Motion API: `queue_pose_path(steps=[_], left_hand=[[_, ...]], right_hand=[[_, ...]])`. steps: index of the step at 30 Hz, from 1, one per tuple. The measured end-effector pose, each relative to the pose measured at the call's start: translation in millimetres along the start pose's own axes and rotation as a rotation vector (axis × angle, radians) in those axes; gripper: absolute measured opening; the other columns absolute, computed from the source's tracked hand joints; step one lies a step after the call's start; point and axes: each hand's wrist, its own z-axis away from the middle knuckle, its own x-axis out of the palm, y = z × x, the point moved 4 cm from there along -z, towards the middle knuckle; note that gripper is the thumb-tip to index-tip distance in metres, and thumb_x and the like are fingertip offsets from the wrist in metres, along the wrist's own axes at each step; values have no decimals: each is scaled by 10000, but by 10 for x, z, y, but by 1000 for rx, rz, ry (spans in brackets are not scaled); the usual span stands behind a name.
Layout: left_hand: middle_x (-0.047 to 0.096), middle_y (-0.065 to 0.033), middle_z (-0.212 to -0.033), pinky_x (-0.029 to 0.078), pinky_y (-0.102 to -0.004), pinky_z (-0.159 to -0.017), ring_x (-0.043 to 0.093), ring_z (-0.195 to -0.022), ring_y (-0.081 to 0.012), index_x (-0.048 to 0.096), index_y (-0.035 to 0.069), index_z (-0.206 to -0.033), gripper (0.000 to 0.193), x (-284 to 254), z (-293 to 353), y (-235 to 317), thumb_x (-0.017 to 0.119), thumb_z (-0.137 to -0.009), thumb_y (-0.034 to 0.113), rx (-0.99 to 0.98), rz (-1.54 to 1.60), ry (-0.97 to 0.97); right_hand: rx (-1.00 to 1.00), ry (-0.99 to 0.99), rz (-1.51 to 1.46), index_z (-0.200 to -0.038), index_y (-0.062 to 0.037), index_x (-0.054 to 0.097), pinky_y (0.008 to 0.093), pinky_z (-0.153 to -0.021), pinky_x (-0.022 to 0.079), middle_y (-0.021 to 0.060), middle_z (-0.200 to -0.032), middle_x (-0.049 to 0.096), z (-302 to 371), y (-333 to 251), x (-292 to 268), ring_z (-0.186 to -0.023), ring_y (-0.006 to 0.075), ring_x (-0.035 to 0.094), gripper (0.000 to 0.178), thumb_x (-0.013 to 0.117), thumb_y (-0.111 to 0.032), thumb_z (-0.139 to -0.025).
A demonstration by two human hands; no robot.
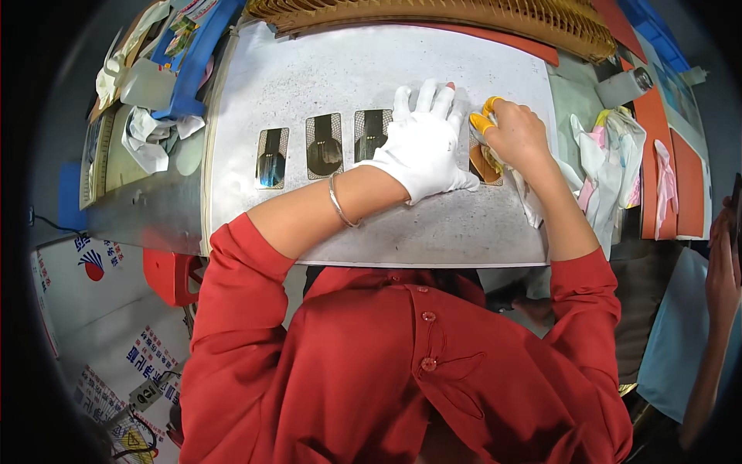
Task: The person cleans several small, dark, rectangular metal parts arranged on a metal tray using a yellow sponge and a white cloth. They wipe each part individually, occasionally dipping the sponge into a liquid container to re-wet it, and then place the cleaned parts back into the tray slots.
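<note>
My left hand (433, 143), in a white glove, lies flat with its fingers stretched out on the white work surface. Its wrist side is close to a dark rectangular plate with a patterned edge (371, 133). Two similar plates, one with a dark round shape (324, 145) and one with a bluish sheen (271, 161), lie in a row to the left. My right hand (519, 135), with yellow finger covers on its fingertips, is closed over a white cloth (529, 203) that hangs down below it. Beneath those fingers sits a brownish plate (486, 164), partly hidden.
Crumpled white and pink gloves (610, 155) lie to the right, near a clear bottle (624, 87). A brown slotted rack (440, 17) spans the far edge. At left stand a blue bin (189, 69) and crumpled white cloth (147, 139). Another person's hand (723, 271) shows at far right.
</note>
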Motion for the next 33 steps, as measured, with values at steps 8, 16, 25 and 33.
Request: queue_pose_path(steps=[8, 16, 25, 33], left_hand=[[312, -207, -1355, 202, -516, -1007, 289, -1236, -367, 418, 44, -1264, 851, 125, 78, -40, 580, -653, 614, 20, 11, -8], [226, -224, -1407, 147, -517, -1041, 240, -1271, -410, 399, 83, -1294, 823, 120, 65, -51, 535, -689, 624, 75, 68, -47], [264, -190, -1398, 168, -542, -1015, 263, -1268, -385, 355, 92, -1323, 815, 103, 63, -24, 516, -716, 613, 94, -21, -73], [309, -196, -1365, 180, -586, -1000, 259, -1263, -405, 416, -9, -1247, 802, 99, 34, -17, 588, -700, 552, 211, 18, -71]], right_hand=[[74, 12, 21, -763, 13, 597, 442, -651, 475, 237, -718, 612, 61, 6, 69, -685, 376, 608, 166, 538, -114, -673], [97, 20, 42, -781, 17, 596, 443, -655, 480, 233, -712, 612, 195, -13, 121, -683, 375, 613, 185, 564, -139, -688], [100, 50, -3, -783, 25, 604, 442, -644, 485, 232, -690, 609, 341, -42, 117, -663, 378, 611, 184, 563, -108, -662], [114, 48, -5, -780, 21, 601, 454, -636, 479, 230, -691, 610, 488, -83, 137, -659, 384, 608, 199, 586, -167, -717]])
